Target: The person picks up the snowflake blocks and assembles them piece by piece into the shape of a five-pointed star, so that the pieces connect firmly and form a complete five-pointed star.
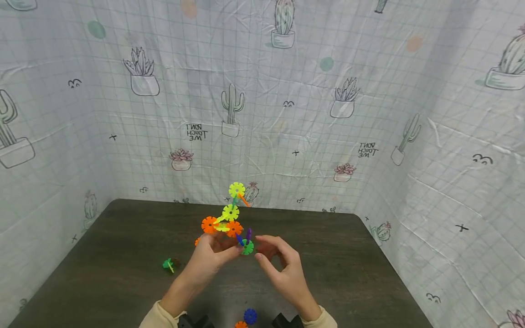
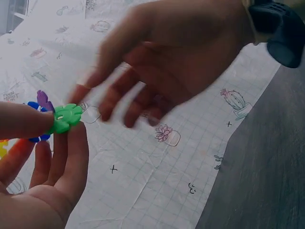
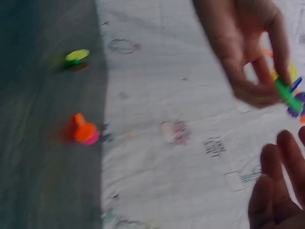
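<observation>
In the head view my left hand (image 1: 207,259) holds up a linked chain of notched plastic snowflake discs, yellow, orange, blue, purple and green. Its thumb and fingers pinch the green disc (image 2: 67,118) at the chain's near end, as the left wrist view shows. A purple disc (image 2: 44,101) and a blue disc stand slotted beside it. Orange discs (image 1: 234,229) and yellow discs (image 1: 230,212) climb above the hand, partly hidden by its fingers lower down. My right hand (image 1: 285,269) hovers just right of the green disc, fingers loosely bent and apart from it, nothing between them.
On the dark table (image 1: 328,273), a small green and yellow disc cluster (image 1: 168,264) lies to the left. A blue disc (image 1: 250,315) and an orange disc (image 1: 241,324) lie near the front edge. Cactus-printed cloth (image 1: 262,155) walls the back and sides.
</observation>
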Available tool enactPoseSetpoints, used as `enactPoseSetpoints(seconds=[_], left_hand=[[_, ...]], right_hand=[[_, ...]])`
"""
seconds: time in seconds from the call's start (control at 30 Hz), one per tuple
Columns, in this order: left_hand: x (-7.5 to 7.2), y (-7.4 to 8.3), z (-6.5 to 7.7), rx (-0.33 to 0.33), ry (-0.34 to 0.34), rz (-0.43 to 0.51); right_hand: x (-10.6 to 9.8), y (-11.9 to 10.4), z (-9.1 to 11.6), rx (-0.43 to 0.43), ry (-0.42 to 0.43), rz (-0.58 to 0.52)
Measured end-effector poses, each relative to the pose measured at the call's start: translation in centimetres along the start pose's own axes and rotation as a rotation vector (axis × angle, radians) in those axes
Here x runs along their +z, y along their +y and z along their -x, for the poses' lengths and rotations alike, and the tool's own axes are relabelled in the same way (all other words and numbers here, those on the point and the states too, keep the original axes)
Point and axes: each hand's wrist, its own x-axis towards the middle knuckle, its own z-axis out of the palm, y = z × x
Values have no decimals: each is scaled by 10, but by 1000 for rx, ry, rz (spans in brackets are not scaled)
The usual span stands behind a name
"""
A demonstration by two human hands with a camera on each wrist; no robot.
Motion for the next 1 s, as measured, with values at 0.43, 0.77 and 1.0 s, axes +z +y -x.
enactPoseSetpoints(seconds=[0.43,0.77,1.0], left_hand=[[-14,10,5,42,-22,56],[-14,12,4,54,-68,63],[-10,12,3,101,-166,169]], right_hand=[[7,62,41,442,-997,476],[19,181,78,356,-1102,496],[13,117,57,413,-1030,413]])
